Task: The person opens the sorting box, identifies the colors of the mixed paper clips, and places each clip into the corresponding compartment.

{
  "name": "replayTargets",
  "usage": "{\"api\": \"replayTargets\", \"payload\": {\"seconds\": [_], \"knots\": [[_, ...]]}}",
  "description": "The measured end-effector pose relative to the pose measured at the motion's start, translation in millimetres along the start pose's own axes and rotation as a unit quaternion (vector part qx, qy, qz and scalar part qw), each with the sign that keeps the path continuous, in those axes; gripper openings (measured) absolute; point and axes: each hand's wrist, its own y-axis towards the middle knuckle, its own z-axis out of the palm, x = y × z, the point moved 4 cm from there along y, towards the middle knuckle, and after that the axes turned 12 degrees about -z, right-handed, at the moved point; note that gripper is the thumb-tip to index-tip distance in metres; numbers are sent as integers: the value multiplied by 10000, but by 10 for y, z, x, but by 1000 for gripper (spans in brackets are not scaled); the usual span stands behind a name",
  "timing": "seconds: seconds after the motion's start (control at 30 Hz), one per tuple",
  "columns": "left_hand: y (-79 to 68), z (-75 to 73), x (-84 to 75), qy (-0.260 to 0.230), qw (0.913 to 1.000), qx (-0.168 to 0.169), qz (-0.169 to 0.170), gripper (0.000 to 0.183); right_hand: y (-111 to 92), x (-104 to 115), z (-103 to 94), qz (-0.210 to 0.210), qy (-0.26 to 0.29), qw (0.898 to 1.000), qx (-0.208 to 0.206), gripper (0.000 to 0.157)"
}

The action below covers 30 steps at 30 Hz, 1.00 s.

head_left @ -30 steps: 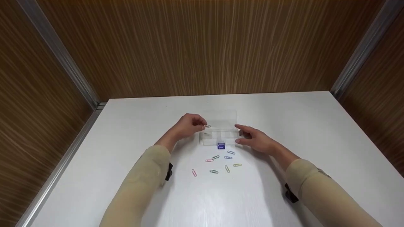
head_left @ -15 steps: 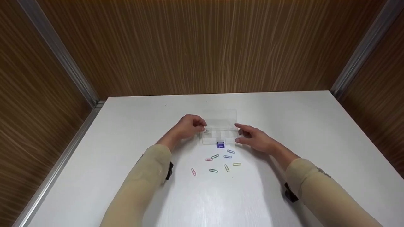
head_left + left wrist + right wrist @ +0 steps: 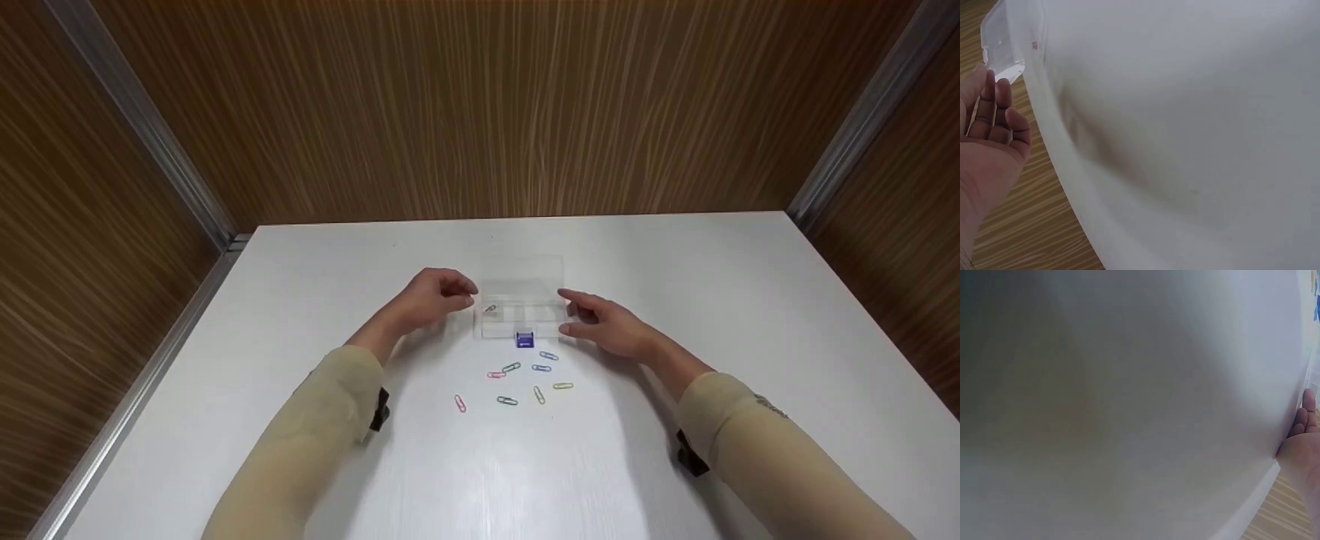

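Note:
A clear plastic divided box [image 3: 504, 330] lies with its lid [image 3: 523, 274] raised at the back and a purple latch [image 3: 525, 340] at the front. Inside its left compartment rests a paper clip [image 3: 490, 308]. My left hand [image 3: 435, 298] is just left of the box, holding nothing, its fingers loosely bent; the left wrist view also shows this hand [image 3: 996, 129] near the box. At the box's right side, my right hand [image 3: 611, 326] touches the edge with extended index finger and thumb. Only part of the right hand [image 3: 1303, 439] appears in the right wrist view.
Several coloured paper clips lie in front of the box, among them a pink one [image 3: 460, 403], a green one [image 3: 507, 401], a yellow one [image 3: 562, 386] and a blue one [image 3: 541, 368]. The white table [image 3: 300, 262] meets a wood-grain panel [image 3: 517, 112] behind.
My left hand lowered a paper clip into the box's left compartment, let it go and drew back to the left. My right hand has stayed at the box's right edge.

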Motion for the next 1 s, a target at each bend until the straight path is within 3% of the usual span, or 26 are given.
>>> {"api": "replayTargets", "payload": {"seconds": [0.67,1.0], "knots": [[-546,103,324,240,9915,1282,25,22,-8,-56,39,206,-138,9997,65,76],[-687,231,427,371,9821,1808,370,20,5,-44,49,92,-14,10000,-18,74]]}}
